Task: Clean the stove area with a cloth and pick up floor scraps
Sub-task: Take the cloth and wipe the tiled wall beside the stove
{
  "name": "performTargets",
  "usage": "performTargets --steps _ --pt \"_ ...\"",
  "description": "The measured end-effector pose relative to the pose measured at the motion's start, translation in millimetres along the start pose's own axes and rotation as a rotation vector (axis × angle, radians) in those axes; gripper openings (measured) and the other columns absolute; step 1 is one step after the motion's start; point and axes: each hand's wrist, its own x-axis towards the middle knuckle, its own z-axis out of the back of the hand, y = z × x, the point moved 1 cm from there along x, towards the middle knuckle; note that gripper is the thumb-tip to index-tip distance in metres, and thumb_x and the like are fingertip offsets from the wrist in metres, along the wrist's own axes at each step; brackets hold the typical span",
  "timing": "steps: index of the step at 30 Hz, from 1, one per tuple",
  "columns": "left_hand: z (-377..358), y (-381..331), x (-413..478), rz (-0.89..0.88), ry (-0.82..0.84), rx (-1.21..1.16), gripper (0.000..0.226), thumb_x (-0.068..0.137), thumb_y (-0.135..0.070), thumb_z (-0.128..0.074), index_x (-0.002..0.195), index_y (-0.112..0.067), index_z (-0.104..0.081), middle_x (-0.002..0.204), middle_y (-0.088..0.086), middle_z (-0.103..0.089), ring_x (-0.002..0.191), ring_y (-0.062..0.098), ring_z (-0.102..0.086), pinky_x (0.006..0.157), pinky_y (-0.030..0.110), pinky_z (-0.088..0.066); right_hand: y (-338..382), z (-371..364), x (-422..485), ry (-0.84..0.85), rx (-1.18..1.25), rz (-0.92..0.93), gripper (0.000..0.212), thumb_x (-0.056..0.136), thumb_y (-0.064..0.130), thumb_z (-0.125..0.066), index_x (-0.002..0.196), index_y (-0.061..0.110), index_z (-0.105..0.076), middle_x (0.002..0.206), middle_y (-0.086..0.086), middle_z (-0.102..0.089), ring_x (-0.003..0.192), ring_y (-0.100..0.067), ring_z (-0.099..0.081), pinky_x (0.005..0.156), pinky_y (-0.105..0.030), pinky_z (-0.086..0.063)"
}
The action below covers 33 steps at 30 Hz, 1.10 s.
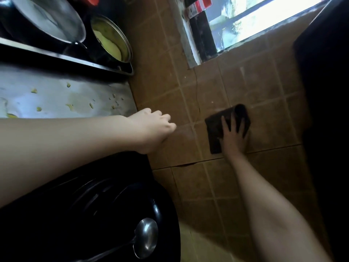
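A brown tiled wall (264, 87) fills the middle of the view, with a window (255, 21) set in it at the upper right. A black wok (94, 214) takes up the lower left. Above it lies the steel bench (56, 95), its surface smeared. Beyond the bench stand a big steel pan (47, 21) and, beside it nearer the wall, a smaller pot (111, 38) holding something yellow.

The dark cloth (217, 129), folded to a rough square, lies flat against the wall tiles below the window. The right hand (233, 135) presses on it with fingers spread and straight, covering its lower right part.

The left hand (153, 125) reaches over the wok's rim to the corner where bench meets wall. Its fingers are curled under and its palm is hidden, so whether it holds anything cannot be told.

A steel ladle (146, 237) rests in the wok, bowl upward. Small yellow scraps (38, 109) are scattered over the bench.
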Motion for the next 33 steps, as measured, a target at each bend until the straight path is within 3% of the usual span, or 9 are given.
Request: performTargets --steps 9,14,20,29,33 --pt "15 10 2 -0.007 0.004 0.011 0.023 0.098 -0.033 -0.035 0.112 -0.018 -0.046 0.104 0.003 -0.046 0.101 0.025 -0.052 0.074 0.033 -0.034 -26 18 -9 -0.208 0.263 -0.282 0.075 0.088 0.03 -0.062 0.149 0.025 -0.018 0.16 -0.003 0.0 0.144 -0.039 -0.002 0.113 -0.057 -0.011" --pt "21 -9 -1 -0.032 -0.006 0.009 0.022 0.098 -0.033 -0.034 0.111 -0.018 -0.045 0.092 0.002 -0.034 0.097 0.025 -0.052 0.073 0.034 -0.035 -58 -9 -57 -0.176 0.258 -0.306 0.076 0.086 0.027 -0.065 0.148 0.022 -0.021 0.159 -0.007 -0.004 0.143 -0.041 -0.005 0.112 -0.06 -0.017" --pt "23 -39 -15 -0.046 0.013 -0.019 0.031 0.098 -0.037 -0.032 0.118 -0.019 -0.049 0.107 0.004 -0.048 0.104 0.025 -0.053 0.078 0.034 -0.036 -86 -52 -127 -0.089 0.28 -0.364 0.081 0.083 0.021 -0.068 0.148 0.021 -0.021 0.159 -0.008 0.0 0.142 -0.042 -0.011 0.111 -0.059 -0.02" --pt "31 -81 -33 -0.043 0.012 0.018 0.032 0.098 -0.039 -0.036 0.117 -0.016 -0.047 0.097 0.0 -0.037 0.109 0.029 -0.052 0.085 0.039 -0.04 -114 -100 -231 0.062 0.281 -0.489 0.078 0.087 0.021 -0.063 0.149 0.024 -0.016 0.16 -0.005 0.004 0.139 -0.042 -0.019 0.099 -0.062 -0.034" --pt "33 -84 -37 -0.027 -0.026 0.042 0.031 0.097 -0.037 -0.037 0.117 -0.018 -0.049 0.104 0.003 -0.045 0.108 0.029 -0.053 0.081 0.038 -0.042 -112 -115 -259 0.098 0.353 -0.531 0.08 0.088 0.023 -0.063 0.15 0.022 -0.012 0.159 -0.004 0.012 0.14 -0.04 -0.018 0.1 -0.063 -0.03"
